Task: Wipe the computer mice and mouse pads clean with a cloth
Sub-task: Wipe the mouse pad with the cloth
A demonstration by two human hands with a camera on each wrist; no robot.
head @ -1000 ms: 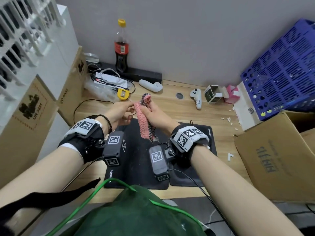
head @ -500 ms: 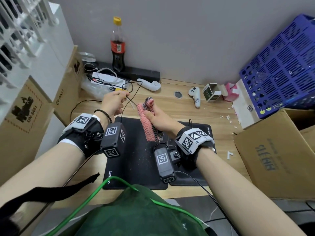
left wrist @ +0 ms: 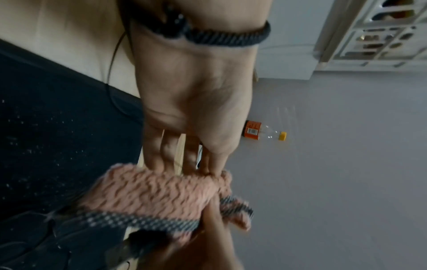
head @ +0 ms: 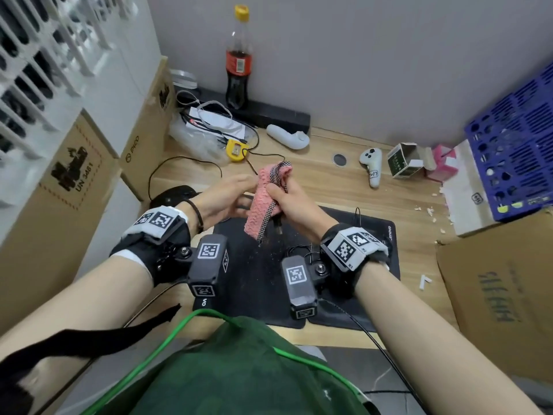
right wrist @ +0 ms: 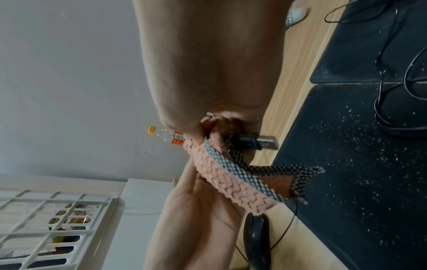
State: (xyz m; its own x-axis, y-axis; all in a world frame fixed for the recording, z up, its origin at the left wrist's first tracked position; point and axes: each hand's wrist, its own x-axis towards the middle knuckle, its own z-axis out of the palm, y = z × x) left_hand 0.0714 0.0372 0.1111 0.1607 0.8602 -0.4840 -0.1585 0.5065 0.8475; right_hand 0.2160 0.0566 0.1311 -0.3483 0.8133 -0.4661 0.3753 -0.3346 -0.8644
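My right hand (head: 284, 199) grips a pink cloth (head: 263, 205) with a checkered border, bunched upright above the left black mouse pad (head: 254, 280). A black USB plug (right wrist: 261, 143) on a mouse cable sticks out of the cloth (right wrist: 221, 175) in that fist. My left hand (head: 236, 190) lies against the cloth (left wrist: 157, 191) with straight fingers (left wrist: 184, 160). A black mouse (head: 176, 196) sits on the desk left of the pads, and appears again (right wrist: 256, 237) in the right wrist view. A second black pad (head: 377, 244) lies to the right. Both pads are speckled with white crumbs.
A cola bottle (head: 238, 55), two white controllers (head: 372, 166) (head: 287, 136) and a yellow tape measure (head: 235, 149) stand at the back. A blue crate (head: 514, 145) and a cardboard box (head: 502, 295) close the right side. More boxes (head: 68, 190) line the left.
Half a second ago my left hand was out to the left, pulling the cable. It has come back against the cloth. The right hand has kept its grip on the cloth.
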